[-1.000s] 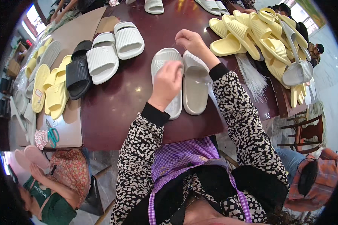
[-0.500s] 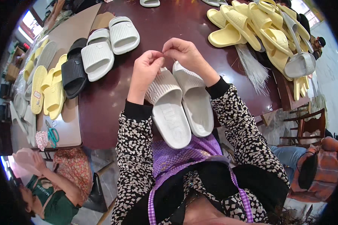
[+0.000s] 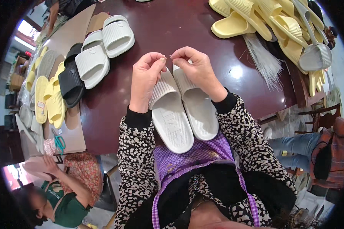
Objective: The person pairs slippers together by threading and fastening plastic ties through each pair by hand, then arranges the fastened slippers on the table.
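Note:
Two pale grey slide sandals lie side by side at the front edge of the table, toes away from me: the left slide (image 3: pixel 173 124) and the right slide (image 3: pixel 201 108). Above their toes, my left hand (image 3: pixel 144 80) pinches thumb against forefinger. Facing it, my right hand (image 3: pixel 198 68) makes a similar pinch, a small gap between the fingertips of the two. Something tiny and pale shows at the fingertips, too small to name. My right hand partly covers the right slide's strap.
White slides (image 3: pixel 92 65), black slides (image 3: pixel 70 80) and yellow slides (image 3: pixel 56 105) line the left. Teal-handled scissors (image 3: pixel 59 143) lie at the left edge. Far right are piled yellow slides (image 3: pixel 233 26) and a bundle of clear thin strands (image 3: pixel 264 63). People are on both sides.
My hands have drawn slightly apart at the fingertips, and my right hand sits a little lower and farther right. The slides stay in place in front of me; the whole view has shifted slightly.

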A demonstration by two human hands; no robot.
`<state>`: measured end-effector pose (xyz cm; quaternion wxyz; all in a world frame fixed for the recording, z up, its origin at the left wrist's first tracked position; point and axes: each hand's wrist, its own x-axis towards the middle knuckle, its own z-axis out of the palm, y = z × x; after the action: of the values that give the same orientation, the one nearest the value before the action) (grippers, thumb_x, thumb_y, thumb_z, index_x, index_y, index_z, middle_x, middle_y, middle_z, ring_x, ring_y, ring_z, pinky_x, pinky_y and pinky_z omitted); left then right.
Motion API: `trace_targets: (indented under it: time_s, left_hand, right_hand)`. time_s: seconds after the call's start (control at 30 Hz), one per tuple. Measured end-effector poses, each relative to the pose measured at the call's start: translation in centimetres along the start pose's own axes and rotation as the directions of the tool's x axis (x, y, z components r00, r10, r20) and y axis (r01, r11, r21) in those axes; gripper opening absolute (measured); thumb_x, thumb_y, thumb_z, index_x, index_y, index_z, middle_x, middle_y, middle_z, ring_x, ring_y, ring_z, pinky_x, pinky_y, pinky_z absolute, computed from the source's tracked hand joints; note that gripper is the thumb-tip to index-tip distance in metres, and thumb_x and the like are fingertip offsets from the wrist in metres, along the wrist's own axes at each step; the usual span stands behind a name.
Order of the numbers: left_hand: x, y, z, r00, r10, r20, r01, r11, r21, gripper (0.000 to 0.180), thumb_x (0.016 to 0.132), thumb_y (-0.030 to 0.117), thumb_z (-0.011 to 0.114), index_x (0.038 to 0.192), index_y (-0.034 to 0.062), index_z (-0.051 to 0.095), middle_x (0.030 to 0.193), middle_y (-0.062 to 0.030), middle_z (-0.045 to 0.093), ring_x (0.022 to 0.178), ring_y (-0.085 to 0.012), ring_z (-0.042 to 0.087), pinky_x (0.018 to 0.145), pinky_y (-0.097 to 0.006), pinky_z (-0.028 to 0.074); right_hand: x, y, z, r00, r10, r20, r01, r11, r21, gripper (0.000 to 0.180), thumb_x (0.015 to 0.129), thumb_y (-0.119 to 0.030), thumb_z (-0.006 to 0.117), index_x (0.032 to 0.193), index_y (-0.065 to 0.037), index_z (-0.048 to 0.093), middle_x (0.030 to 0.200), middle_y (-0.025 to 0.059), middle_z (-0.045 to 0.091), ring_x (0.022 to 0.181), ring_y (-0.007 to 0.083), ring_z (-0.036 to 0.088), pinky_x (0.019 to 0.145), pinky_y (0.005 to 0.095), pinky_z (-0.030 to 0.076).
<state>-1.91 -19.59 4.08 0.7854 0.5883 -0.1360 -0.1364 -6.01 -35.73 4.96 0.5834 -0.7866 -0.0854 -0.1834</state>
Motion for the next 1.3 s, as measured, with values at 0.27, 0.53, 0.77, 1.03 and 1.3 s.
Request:
trace_targets:
  time_s: [0.27, 0.53, 0.77, 1.03, 1.3]
  left_hand:
    - [0.00, -0.36, 0.68, 0.997, 0.047, -0.066, -0.044, 0.998, 0.047, 0.005, 0.085, 0.008, 0.062, 0.088, 0.0036, 0.063, 0.073, 0.0017, 0.061, 0.054, 0.0000, 0.047, 0.047, -0.015, 0.035]
    - [-0.16, -0.08, 0.96, 0.996, 0.036, -0.086, -0.028, 0.996, 0.090, 0.005, 0.084, 0.008, 0.063, 0.086, 0.0040, 0.063, 0.076, 0.0015, 0.063, 0.057, -0.0010, 0.050, 0.049, -0.015, 0.037]
    - [-0.14, -0.32, 0.86, 0.996, 0.051, -0.070, -0.044, 0.994, 0.099, 0.004, 0.084, 0.008, 0.063, 0.086, 0.0043, 0.064, 0.076, 0.0019, 0.063, 0.059, -0.0016, 0.052, 0.051, -0.016, 0.038]
    - [0.08, -0.73, 0.54, 0.997, 0.067, -0.044, -0.061, 0.989, 0.133, 0.004, 0.085, 0.008, 0.062, 0.087, 0.0044, 0.064, 0.077, 0.0023, 0.062, 0.064, -0.0025, 0.054, 0.054, -0.016, 0.040]
    - [-0.06, -0.34, 1.04, 0.999, 0.025, -0.037, -0.021, 0.995, 0.095, 0.008, 0.087, 0.010, 0.060, 0.090, 0.0045, 0.064, 0.076, 0.0032, 0.060, 0.064, -0.0026, 0.053, 0.056, -0.017, 0.040]
  right_hand:
    - [-0.23, 0.35, 0.05, 0.970, -0.242, -0.004, 0.231, 0.932, -0.279, 0.009, 0.076, -0.004, 0.065, 0.085, -0.005, 0.066, 0.080, 0.0048, 0.065, 0.073, 0.0183, 0.058, 0.074, 0.0295, 0.044]
    - [-0.16, 0.74, 0.04, 0.969, -0.247, -0.014, 0.232, 0.930, -0.286, 0.007, 0.075, -0.003, 0.064, 0.082, -0.005, 0.067, 0.078, 0.0049, 0.066, 0.071, 0.0182, 0.058, 0.073, 0.0294, 0.043]
    - [-0.14, 0.40, 0.13, 0.983, -0.180, -0.023, 0.171, 0.962, -0.211, 0.007, 0.076, -0.003, 0.064, 0.082, -0.005, 0.066, 0.078, 0.0058, 0.066, 0.071, 0.0190, 0.059, 0.071, 0.0296, 0.044]
    - [-0.11, 0.69, 0.11, 0.982, -0.183, -0.040, 0.168, 0.956, -0.242, 0.007, 0.077, -0.003, 0.064, 0.084, -0.003, 0.066, 0.078, 0.0065, 0.066, 0.073, 0.0193, 0.060, 0.070, 0.0283, 0.046]
    - [-0.02, 0.65, 0.12, 0.987, -0.140, -0.084, 0.126, 0.980, -0.153, 0.007, 0.077, -0.002, 0.063, 0.084, -0.003, 0.065, 0.079, 0.0066, 0.066, 0.077, 0.0184, 0.062, 0.071, 0.0279, 0.047]
